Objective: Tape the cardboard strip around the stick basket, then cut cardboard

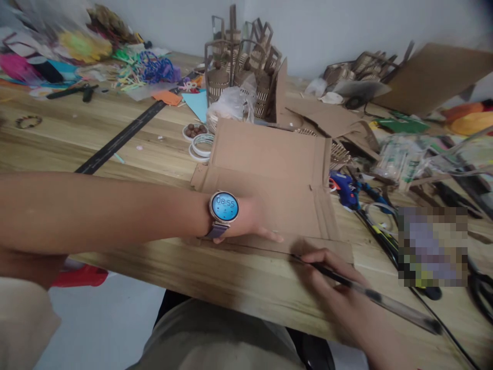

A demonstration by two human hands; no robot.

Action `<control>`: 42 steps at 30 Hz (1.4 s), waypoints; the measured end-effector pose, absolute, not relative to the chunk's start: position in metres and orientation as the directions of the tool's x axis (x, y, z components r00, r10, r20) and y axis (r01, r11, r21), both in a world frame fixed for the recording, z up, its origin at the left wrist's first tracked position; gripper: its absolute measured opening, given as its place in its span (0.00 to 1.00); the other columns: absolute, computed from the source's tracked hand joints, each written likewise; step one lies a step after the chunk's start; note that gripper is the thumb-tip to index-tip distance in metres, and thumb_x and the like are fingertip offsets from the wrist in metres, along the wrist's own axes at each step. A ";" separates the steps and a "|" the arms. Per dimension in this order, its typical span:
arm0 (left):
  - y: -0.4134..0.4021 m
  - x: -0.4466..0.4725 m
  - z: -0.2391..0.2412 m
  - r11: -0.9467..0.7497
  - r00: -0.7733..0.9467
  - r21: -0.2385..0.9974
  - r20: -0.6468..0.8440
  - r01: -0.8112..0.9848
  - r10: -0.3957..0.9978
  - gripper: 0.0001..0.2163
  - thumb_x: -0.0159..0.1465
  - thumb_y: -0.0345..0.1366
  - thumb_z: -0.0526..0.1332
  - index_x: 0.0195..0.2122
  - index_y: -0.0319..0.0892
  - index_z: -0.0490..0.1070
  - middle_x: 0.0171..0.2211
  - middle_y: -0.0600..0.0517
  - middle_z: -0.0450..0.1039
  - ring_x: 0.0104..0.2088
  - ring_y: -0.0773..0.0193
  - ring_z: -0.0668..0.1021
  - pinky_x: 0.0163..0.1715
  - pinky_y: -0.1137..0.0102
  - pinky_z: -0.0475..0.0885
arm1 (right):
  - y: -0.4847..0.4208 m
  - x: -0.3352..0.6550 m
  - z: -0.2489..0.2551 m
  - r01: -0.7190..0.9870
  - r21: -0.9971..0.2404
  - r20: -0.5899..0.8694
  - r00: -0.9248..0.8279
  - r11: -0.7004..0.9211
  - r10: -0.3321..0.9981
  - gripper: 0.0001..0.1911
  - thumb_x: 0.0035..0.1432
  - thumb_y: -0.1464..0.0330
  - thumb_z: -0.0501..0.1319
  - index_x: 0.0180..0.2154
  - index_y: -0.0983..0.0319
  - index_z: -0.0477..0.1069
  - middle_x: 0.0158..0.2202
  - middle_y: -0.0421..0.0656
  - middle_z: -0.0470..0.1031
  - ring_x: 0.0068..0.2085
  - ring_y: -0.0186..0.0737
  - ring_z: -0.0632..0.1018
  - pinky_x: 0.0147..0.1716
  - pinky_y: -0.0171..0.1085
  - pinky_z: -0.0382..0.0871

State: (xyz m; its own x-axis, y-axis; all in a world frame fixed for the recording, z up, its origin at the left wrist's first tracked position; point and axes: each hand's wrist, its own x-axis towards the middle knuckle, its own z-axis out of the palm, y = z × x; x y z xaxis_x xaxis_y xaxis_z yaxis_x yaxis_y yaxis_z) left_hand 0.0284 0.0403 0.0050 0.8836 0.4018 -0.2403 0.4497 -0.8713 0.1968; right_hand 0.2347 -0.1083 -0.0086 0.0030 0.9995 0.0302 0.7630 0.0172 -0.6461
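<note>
Your left arm stretches across, left hand palm down, thumb extended; your right hand curls, fingertips pinched together.

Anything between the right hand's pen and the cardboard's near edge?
Nothing visible. The right hand holds the pen with its tip at the near edge of the cardboard; contact is too blurred to confirm. The left hand lies on the cardboard, left of the tip, not between.

Plain brown cardboard, dark pen
</note>
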 end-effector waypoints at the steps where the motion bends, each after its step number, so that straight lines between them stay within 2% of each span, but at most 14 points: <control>1: 0.039 0.028 0.009 -0.907 0.886 0.172 -0.346 0.384 0.309 0.59 0.24 0.12 0.74 0.59 0.62 0.67 0.35 0.58 0.82 0.26 0.59 0.78 0.31 0.68 0.70 | -0.112 0.249 -0.007 0.792 -0.610 -0.004 0.007 -0.008 1.000 0.09 0.57 0.60 0.60 0.34 0.58 0.75 0.30 0.41 0.80 0.28 0.40 0.79 0.23 0.33 0.72; 3: 0.039 0.029 0.016 -0.951 0.834 0.121 -0.520 0.285 0.183 0.68 0.22 0.12 0.74 0.65 0.64 0.56 0.38 0.56 0.82 0.28 0.55 0.79 0.34 0.64 0.71 | -0.119 0.273 -0.003 0.835 -0.550 0.003 0.015 -0.011 1.000 0.11 0.58 0.59 0.58 0.36 0.57 0.76 0.31 0.41 0.81 0.22 0.37 0.76 0.16 0.32 0.68; 5: 0.039 0.029 0.019 -0.957 0.807 0.084 -0.561 0.278 0.186 0.70 0.22 0.12 0.74 0.67 0.63 0.51 0.36 0.55 0.82 0.29 0.53 0.80 0.36 0.62 0.71 | -0.120 0.284 0.001 0.874 -0.486 0.077 0.035 0.007 0.996 0.13 0.59 0.57 0.58 0.37 0.57 0.76 0.32 0.41 0.81 0.23 0.39 0.78 0.18 0.33 0.70; 7: 0.039 0.028 0.019 -0.954 0.833 0.101 -0.519 0.283 0.192 0.69 0.22 0.11 0.74 0.66 0.63 0.54 0.34 0.56 0.82 0.29 0.53 0.80 0.37 0.62 0.70 | -0.115 0.282 0.003 0.901 -0.428 0.155 -0.008 0.075 0.988 0.13 0.61 0.57 0.58 0.41 0.55 0.76 0.37 0.43 0.82 0.33 0.43 0.82 0.30 0.36 0.77; 9: 0.040 0.027 0.018 -0.952 0.868 0.124 -0.456 0.281 0.196 0.68 0.19 0.10 0.73 0.64 0.63 0.58 0.32 0.58 0.81 0.30 0.54 0.79 0.39 0.64 0.70 | -0.104 0.272 0.003 0.906 -0.375 0.191 -0.134 0.198 0.972 0.14 0.64 0.58 0.57 0.45 0.54 0.76 0.44 0.45 0.81 0.44 0.46 0.81 0.43 0.41 0.76; 12: 0.040 0.019 0.021 -0.958 0.892 0.100 -0.399 0.270 0.210 0.67 0.20 0.11 0.74 0.63 0.64 0.59 0.31 0.59 0.81 0.31 0.56 0.79 0.40 0.66 0.68 | -0.083 0.258 -0.004 0.857 -0.296 0.188 -0.380 0.421 0.906 0.15 0.66 0.60 0.55 0.47 0.56 0.76 0.49 0.49 0.79 0.51 0.51 0.78 0.49 0.49 0.74; 17: 0.037 -0.017 0.035 -0.954 0.902 0.046 -0.342 0.297 0.264 0.51 0.41 0.32 0.79 0.66 0.54 0.57 0.40 0.51 0.79 0.39 0.53 0.78 0.37 0.68 0.68 | -0.061 0.258 -0.017 0.806 -0.206 0.179 -0.527 0.556 0.831 0.14 0.67 0.66 0.53 0.45 0.58 0.77 0.47 0.51 0.79 0.46 0.50 0.80 0.44 0.49 0.76; 19: 0.033 -0.039 0.039 -0.918 0.919 0.140 -0.195 0.372 0.342 0.40 0.51 0.39 0.75 0.64 0.48 0.61 0.47 0.47 0.76 0.46 0.54 0.76 0.43 0.68 0.67 | -0.058 0.261 -0.018 0.783 -0.187 0.191 -0.564 0.594 0.803 0.13 0.67 0.66 0.54 0.44 0.59 0.77 0.46 0.51 0.80 0.46 0.49 0.80 0.44 0.48 0.76; 20: 0.030 -0.052 0.039 -0.905 0.926 0.203 -0.141 0.375 0.351 0.35 0.57 0.42 0.70 0.64 0.47 0.60 0.51 0.47 0.73 0.49 0.55 0.75 0.47 0.68 0.66 | -0.057 0.262 -0.018 0.773 -0.189 0.192 -0.575 0.605 0.795 0.13 0.67 0.65 0.54 0.44 0.59 0.76 0.45 0.50 0.80 0.46 0.49 0.80 0.44 0.47 0.76; 22: 0.023 -0.076 0.039 -0.839 0.867 0.235 -0.043 0.491 0.496 0.25 0.64 0.43 0.62 0.61 0.46 0.63 0.52 0.47 0.71 0.52 0.55 0.73 0.50 0.66 0.65 | -0.054 0.264 -0.017 0.764 -0.221 0.188 -0.576 0.606 0.795 0.12 0.67 0.65 0.54 0.43 0.59 0.76 0.45 0.50 0.79 0.47 0.49 0.79 0.44 0.46 0.76; 24: 0.014 -0.099 0.037 -0.712 0.718 0.201 0.056 0.672 0.694 0.15 0.67 0.43 0.56 0.51 0.42 0.69 0.47 0.45 0.73 0.48 0.53 0.74 0.47 0.63 0.66 | -0.050 0.265 -0.016 0.757 -0.267 0.181 -0.568 0.596 0.803 0.11 0.66 0.65 0.55 0.43 0.60 0.75 0.44 0.51 0.79 0.46 0.49 0.79 0.43 0.46 0.76; 27: -0.002 -0.123 0.030 -0.420 0.443 0.238 -0.048 0.875 0.895 0.10 0.66 0.44 0.53 0.35 0.44 0.67 0.33 0.48 0.74 0.33 0.56 0.76 0.34 0.65 0.68 | -0.046 0.267 -0.018 0.740 -0.305 0.191 -0.569 0.599 0.800 0.11 0.65 0.65 0.56 0.43 0.60 0.75 0.42 0.51 0.78 0.44 0.49 0.79 0.41 0.46 0.76; 31: -0.022 -0.129 0.014 -0.245 0.368 0.406 -0.260 0.880 0.893 0.09 0.63 0.44 0.53 0.33 0.44 0.62 0.27 0.53 0.73 0.28 0.59 0.76 0.29 0.67 0.67 | -0.044 0.273 -0.020 0.728 -0.338 0.213 -0.558 0.596 0.802 0.11 0.64 0.63 0.56 0.42 0.59 0.75 0.41 0.50 0.78 0.43 0.48 0.80 0.41 0.45 0.76; 42: -0.041 -0.100 -0.007 -0.296 0.471 0.516 -0.248 0.804 0.847 0.08 0.62 0.40 0.50 0.29 0.44 0.62 0.26 0.53 0.71 0.28 0.60 0.74 0.28 0.69 0.65 | -0.043 0.299 -0.014 0.728 -0.466 0.220 -0.454 0.502 0.863 0.11 0.64 0.60 0.59 0.41 0.58 0.76 0.40 0.49 0.79 0.43 0.45 0.79 0.44 0.44 0.75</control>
State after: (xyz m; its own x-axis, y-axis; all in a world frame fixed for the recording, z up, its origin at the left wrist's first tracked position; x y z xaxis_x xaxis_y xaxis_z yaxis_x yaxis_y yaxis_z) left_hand -0.0999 -0.0407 -0.0069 0.4711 0.8465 -0.2479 0.8039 -0.2964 0.5156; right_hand 0.2991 -0.0428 -0.0141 -0.4543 0.8633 0.2200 0.7283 0.5021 -0.4664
